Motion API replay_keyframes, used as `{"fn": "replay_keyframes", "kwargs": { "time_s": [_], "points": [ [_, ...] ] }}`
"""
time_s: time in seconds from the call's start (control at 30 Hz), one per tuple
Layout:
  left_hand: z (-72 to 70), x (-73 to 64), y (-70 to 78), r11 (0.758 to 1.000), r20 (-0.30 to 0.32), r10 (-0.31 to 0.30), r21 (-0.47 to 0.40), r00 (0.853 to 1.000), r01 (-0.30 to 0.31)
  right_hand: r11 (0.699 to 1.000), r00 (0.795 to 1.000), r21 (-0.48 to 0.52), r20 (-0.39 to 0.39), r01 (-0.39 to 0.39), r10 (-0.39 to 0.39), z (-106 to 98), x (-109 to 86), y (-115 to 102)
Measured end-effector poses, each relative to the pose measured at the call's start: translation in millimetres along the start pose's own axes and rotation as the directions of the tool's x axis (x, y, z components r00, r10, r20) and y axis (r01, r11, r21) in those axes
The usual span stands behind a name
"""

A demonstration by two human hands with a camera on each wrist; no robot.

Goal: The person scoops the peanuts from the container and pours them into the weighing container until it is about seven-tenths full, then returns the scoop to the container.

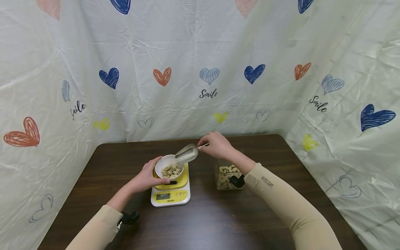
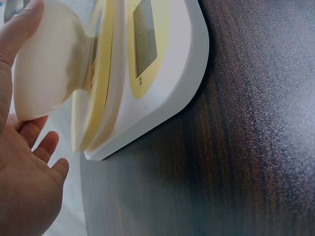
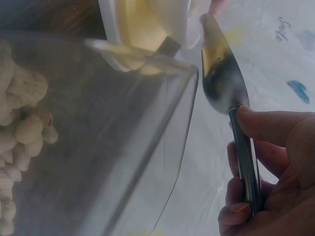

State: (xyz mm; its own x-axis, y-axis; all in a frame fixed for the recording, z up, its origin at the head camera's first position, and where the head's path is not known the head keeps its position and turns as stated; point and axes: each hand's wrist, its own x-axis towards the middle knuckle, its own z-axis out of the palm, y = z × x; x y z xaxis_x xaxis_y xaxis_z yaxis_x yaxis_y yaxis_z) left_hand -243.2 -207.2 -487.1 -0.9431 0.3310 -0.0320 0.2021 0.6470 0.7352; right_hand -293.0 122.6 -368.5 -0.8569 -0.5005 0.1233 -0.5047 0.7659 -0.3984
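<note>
My left hand holds a white bowl by its sides, thumb at the near rim and fingers round the far side. Peanuts in their shells lie in the bowl, which sits on a yellow and white kitchen scale. In the left wrist view the bowl shows side-on against the scale's yellow platform. My right hand grips the handle of a metal scoop. The scoop's lip is tipped over the bowl's right rim; in the right wrist view its handle lies within curled fingers.
A clear plastic container partly filled with peanuts stands right of the scale, beneath my right forearm. Everything rests on a dark wooden table. A white curtain printed with hearts hangs behind and along both sides.
</note>
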Motion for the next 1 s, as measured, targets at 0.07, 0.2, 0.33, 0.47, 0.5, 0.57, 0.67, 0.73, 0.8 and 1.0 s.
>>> {"fn": "replay_keyframes", "kwargs": {
  "time_s": [0.07,0.2,0.33,0.47,0.5,0.57,0.67,0.73,0.8,1.0],
  "points": [
    [0.0,-0.1,0.1,1.0,0.001,0.002,-0.001,1.0,-0.002,1.0,1.0,0.013,-0.004,0.004,-0.004,-1.3,-1.0,0.6],
    [0.5,0.2,0.2,1.0,0.007,-0.003,-0.008,1.0,0.003,0.999,1.0,0.034,-0.003,-0.005,0.005,-4.8,-4.9,1.7],
    [0.9,0.3,0.8,1.0,0.013,-0.003,-0.017,1.0,0.003,0.998,1.0,0.062,0.0,-0.018,0.018,-10.0,-11.1,2.4],
    [-0.9,-0.5,2.0,1.0,0.013,0.012,-0.021,1.0,-0.012,0.996,1.0,0.09,-0.014,-0.01,0.012,-17.9,-18.8,5.7],
    [-2.0,-0.8,3.0,1.0,0.005,0.02,-0.023,1.0,-0.02,0.995,1.0,0.098,-0.02,-0.011,0.013,-20.6,-21.2,7.4],
    [-5.1,-1.7,6.9,0.999,-0.015,0.035,-0.026,0.999,-0.036,0.993,0.999,0.117,-0.028,-0.02,0.023,-26.6,-26.5,11.4],
    [-11.1,-3.4,17.8,0.997,-0.048,0.067,-0.033,0.997,-0.069,0.989,0.998,0.14,-0.038,-0.048,0.054,-36.0,-34.9,20.4],
    [-14.7,-4.4,26.1,0.996,-0.065,0.083,-0.036,0.994,-0.086,0.986,0.996,0.152,-0.04,-0.069,0.076,-41.9,-40.5,26.6],
    [-17.3,-5.6,34.6,0.994,-0.076,0.1,-0.034,0.992,-0.102,0.985,0.996,0.153,-0.043,-0.076,0.084,-47.3,-46.1,32.6],
    [-15.4,-8.9,60.9,0.986,-0.09,0.16,-0.037,0.983,-0.164,0.985,0.995,0.155,-0.06,-0.073,0.083,-62.2,-62.4,47.5]
  ]
}}
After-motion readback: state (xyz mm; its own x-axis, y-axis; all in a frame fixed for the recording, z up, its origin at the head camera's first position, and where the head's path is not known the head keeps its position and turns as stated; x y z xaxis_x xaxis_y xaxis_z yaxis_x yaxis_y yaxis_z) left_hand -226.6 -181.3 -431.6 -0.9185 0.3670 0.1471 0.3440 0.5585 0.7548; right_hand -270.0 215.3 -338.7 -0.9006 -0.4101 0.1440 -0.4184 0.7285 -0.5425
